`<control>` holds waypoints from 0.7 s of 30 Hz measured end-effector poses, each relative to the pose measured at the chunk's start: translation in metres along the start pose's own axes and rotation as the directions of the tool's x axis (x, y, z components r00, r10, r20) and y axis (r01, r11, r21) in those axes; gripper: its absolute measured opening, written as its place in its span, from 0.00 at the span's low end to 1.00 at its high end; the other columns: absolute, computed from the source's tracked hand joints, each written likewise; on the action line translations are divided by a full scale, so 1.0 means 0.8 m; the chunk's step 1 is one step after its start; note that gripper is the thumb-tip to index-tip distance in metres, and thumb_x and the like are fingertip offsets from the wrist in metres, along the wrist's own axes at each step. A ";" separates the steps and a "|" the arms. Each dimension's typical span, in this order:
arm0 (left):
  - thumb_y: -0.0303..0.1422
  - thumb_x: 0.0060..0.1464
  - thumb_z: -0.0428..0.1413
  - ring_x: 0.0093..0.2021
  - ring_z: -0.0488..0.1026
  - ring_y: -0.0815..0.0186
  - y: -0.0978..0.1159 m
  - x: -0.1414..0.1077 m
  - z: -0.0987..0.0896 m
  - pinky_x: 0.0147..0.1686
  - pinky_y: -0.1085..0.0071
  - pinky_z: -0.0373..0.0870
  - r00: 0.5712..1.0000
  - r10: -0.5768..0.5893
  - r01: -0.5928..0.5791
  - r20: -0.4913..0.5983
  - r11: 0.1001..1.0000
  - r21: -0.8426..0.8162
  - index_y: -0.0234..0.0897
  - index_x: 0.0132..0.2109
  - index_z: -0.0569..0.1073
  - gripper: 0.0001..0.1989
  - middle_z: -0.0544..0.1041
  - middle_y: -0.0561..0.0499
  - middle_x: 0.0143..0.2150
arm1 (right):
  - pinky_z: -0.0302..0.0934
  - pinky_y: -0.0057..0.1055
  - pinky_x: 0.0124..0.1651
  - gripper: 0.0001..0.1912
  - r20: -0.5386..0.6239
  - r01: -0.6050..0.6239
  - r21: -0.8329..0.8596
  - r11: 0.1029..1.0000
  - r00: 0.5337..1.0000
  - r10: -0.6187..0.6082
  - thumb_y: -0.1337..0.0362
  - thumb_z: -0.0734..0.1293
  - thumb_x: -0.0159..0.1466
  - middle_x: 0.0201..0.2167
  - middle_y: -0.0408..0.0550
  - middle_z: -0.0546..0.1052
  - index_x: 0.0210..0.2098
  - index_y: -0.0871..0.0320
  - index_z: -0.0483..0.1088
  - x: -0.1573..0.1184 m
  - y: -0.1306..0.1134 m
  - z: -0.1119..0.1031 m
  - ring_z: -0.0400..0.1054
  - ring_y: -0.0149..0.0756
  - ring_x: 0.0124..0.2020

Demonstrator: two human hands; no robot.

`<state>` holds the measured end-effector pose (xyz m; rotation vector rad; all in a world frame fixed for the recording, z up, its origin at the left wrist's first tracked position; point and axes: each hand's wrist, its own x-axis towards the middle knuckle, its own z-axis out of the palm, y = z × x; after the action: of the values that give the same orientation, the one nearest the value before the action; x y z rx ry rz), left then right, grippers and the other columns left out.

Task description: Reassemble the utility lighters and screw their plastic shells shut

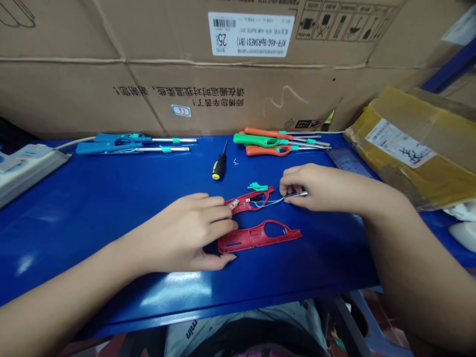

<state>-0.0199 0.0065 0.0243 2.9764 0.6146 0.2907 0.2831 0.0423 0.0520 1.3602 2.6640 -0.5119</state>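
Observation:
Two red lighter shell halves lie on the blue table. My left hand rests over the left ends of both, its fingers on the upper half, thumb at the near edge of the lower half. The upper half holds small white and metal parts, and a teal piece lies against its far edge. My right hand is closed in a pinch on a short metal tube. Thin wires run from the tube into the upper half.
A black and yellow screwdriver lies beyond the shells. Blue lighters are at the back left, orange and green ones at the back centre. A power strip, phone and cardboard boxes border the table.

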 end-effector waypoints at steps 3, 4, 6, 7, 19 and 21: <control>0.45 0.64 0.57 0.36 0.73 0.62 -0.004 -0.001 -0.004 0.36 0.64 0.66 0.993 -0.075 0.078 -0.089 0.997 0.026 0.38 0.42 0.76 0.14 0.78 0.51 0.37 | 0.57 0.31 0.37 0.04 -0.040 0.037 0.031 0.999 0.999 -0.036 0.62 0.68 0.62 0.36 0.45 0.77 0.35 0.55 0.74 0.002 0.002 0.002 0.68 0.36 0.35; 0.44 0.65 0.56 0.35 0.73 0.62 -0.005 -0.001 -0.004 0.36 0.65 0.66 0.986 -0.115 0.120 -0.118 0.992 0.033 0.38 0.40 0.75 0.14 0.78 0.51 0.36 | 0.58 0.32 0.37 0.07 -0.093 0.036 0.024 0.999 0.995 -0.034 0.59 0.69 0.63 0.37 0.46 0.77 0.37 0.55 0.74 0.003 0.002 0.003 0.68 0.37 0.36; 0.42 0.66 0.55 0.35 0.73 0.62 -0.009 -0.001 -0.002 0.35 0.65 0.67 0.969 -0.208 0.216 -0.134 0.975 0.048 0.38 0.37 0.73 0.13 0.76 0.51 0.34 | 0.59 0.34 0.40 0.11 -0.225 0.011 -0.015 1.000 0.974 -0.014 0.55 0.69 0.65 0.40 0.48 0.77 0.40 0.56 0.74 0.008 0.000 0.007 0.69 0.39 0.38; 0.41 0.65 0.56 0.36 0.73 0.62 -0.010 -0.001 0.000 0.34 0.65 0.67 0.959 -0.256 0.264 -0.122 0.963 0.054 0.38 0.37 0.73 0.12 0.76 0.51 0.34 | 0.60 0.34 0.41 0.12 -0.282 -0.005 -0.038 0.999 0.959 -0.006 0.55 0.68 0.66 0.42 0.49 0.77 0.41 0.57 0.74 0.012 -0.002 0.010 0.69 0.40 0.40; 0.38 0.64 0.57 0.34 0.75 0.66 -0.023 0.001 0.023 0.30 0.71 0.65 0.884 -0.456 0.447 -0.103 0.889 -0.097 0.40 0.39 0.75 0.08 0.78 0.53 0.38 | 0.62 0.34 0.44 0.05 -0.426 0.165 0.036 0.986 0.895 -0.134 0.64 0.69 0.67 0.40 0.49 0.78 0.36 0.59 0.75 0.029 -0.010 0.024 0.72 0.38 0.40; 0.37 0.64 0.58 0.34 0.74 0.66 -0.025 0.001 0.027 0.30 0.72 0.64 0.874 -0.468 0.459 -0.133 0.883 -0.096 0.40 0.39 0.76 0.07 0.78 0.53 0.38 | 0.63 0.33 0.44 0.06 -0.352 0.271 0.128 0.954 0.912 -0.212 0.63 0.70 0.66 0.37 0.47 0.78 0.34 0.59 0.76 0.022 -0.010 0.017 0.72 0.35 0.38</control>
<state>-0.0228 0.0243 0.0009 2.6482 1.2812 0.4841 0.2655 0.0470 0.0371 1.2611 3.1610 -0.5989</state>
